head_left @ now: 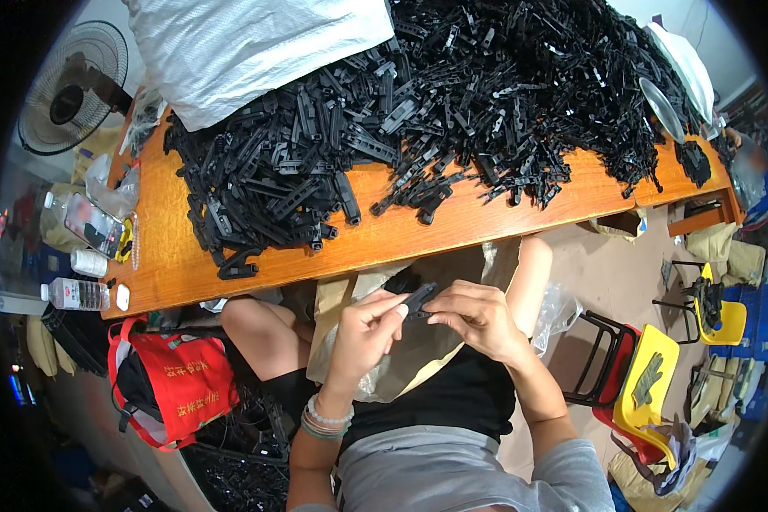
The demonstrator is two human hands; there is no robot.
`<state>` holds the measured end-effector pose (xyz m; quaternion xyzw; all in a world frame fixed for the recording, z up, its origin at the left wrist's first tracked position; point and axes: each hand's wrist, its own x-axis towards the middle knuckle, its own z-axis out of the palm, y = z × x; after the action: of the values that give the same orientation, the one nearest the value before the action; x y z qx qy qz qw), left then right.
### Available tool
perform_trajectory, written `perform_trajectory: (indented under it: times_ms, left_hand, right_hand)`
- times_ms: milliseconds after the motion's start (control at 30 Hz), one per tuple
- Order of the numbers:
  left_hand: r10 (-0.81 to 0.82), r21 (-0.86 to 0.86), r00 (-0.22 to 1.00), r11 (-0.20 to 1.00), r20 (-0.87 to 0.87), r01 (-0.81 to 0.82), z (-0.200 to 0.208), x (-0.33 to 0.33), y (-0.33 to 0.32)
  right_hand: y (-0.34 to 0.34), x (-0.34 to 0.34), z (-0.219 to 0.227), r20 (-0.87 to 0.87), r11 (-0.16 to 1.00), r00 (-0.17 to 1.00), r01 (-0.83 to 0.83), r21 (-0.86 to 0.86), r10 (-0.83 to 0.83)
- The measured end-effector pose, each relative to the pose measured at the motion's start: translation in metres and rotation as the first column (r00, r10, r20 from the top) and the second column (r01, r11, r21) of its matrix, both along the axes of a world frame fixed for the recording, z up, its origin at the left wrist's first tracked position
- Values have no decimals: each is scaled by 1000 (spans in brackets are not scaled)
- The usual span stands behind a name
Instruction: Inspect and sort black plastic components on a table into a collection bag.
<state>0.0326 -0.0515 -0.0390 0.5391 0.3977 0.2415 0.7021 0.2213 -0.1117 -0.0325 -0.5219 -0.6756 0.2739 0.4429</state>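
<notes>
Pinching a small black plastic part [419, 298] between thumb and fingertips, our left hand [372, 326] holds it tilted above our lap, just off the near edge of the wooden table [158, 264]. Our right hand [480, 317] comes in from the right with its thumb and fingers drawn together at the part's right end; we cannot tell whether they grip it or only touch it. Below both hands, a tan sack [340, 300] lies between our knees with its mouth open. White beads and a pale green band [322, 433] circle our left wrist. Across the table we have a broad heap of black pieces: chunky, long ones [269, 192] on the left, and thinner ones [520, 102] to the right and far side. A white woven sack [260, 60] rests on the far left of the heap. At the table's left end stand a clear bottle [78, 294] and a phone [94, 225], with a fan [70, 98] farther off. Near left sits a red bag [183, 388]; on the right, a yellow chair [660, 343] bears a dark glove [648, 380].
</notes>
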Motion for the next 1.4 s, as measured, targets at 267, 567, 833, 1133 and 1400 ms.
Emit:
perform_trajectory:
  times_ms: [267, 567, 833, 1133, 1400]
  left_hand:
    - [-92, 482, 990, 866, -110, 134, 5, 1, -13]
    - [-104, 759, 978, 617, -180, 205, 9, -4, -13]
    - [-117, 751, 985, 638, -123, 170, 3, -2, -13]
    - [-176, 671, 963, 691, -205, 269, -5, -10, -14]
    - [-186, 254, 764, 872, -618, 418, -61, -70, 19]
  right_hand:
    - [-17, -11, -18, -199, 991, 971, 126, -35, -130]
    - [-24, -12, -11, -134, 997, 988, 75, -29, -78]
    - [-26, -16, -11, -74, 989, 987, 147, 25, -145]
    - [-26, -17, -21, -155, 990, 978, 139, -18, -140]
    - [-7, 3, -16, -6, 959, 960, 280, -47, -280]
